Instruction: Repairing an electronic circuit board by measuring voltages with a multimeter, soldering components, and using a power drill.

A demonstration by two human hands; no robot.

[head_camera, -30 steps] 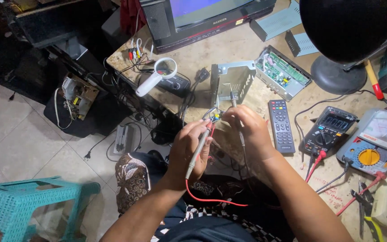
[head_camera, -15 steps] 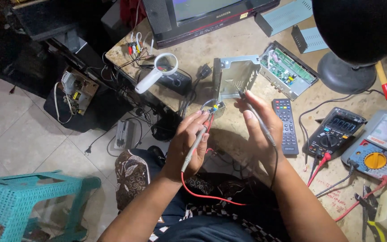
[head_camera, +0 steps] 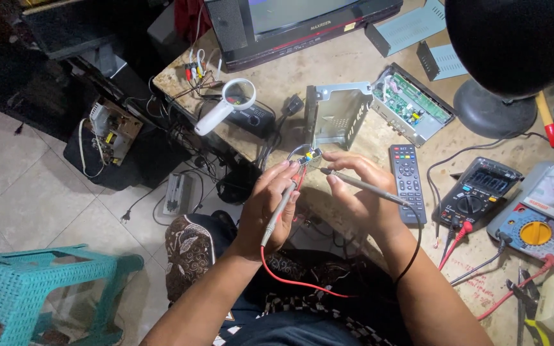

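The left hand (head_camera: 270, 208) is closed around a red probe (head_camera: 281, 206), gripped like a pen, its tip angled up toward a small board (head_camera: 310, 156) held at the bench edge. The right hand (head_camera: 360, 192) is pinched on a black probe (head_camera: 360, 185), which lies across the fingers with its point aimed left at the same board; the fingertips also seem to steady the board itself, though the exact contact is too small to tell.

The board is tiny — a blue and yellow part on it, thin wires looping off its top toward the metal chassis (head_camera: 338, 115) just behind. It sits in the air between both hands, above the bench (head_camera: 367, 64) edge rather than flat on it.

The risk, as I judge it, is a slip: two sharp tips so close together on so small a target could bridge neighbouring points, and an unsupported board may twist under pressure, straining those thin wires. The red lead (head_camera: 302, 284) trails across the lap and could snag — tugging the probe off its mark.

A remote (head_camera: 407, 179) lies just right of the hands, a black meter (head_camera: 479, 192) beyond it.
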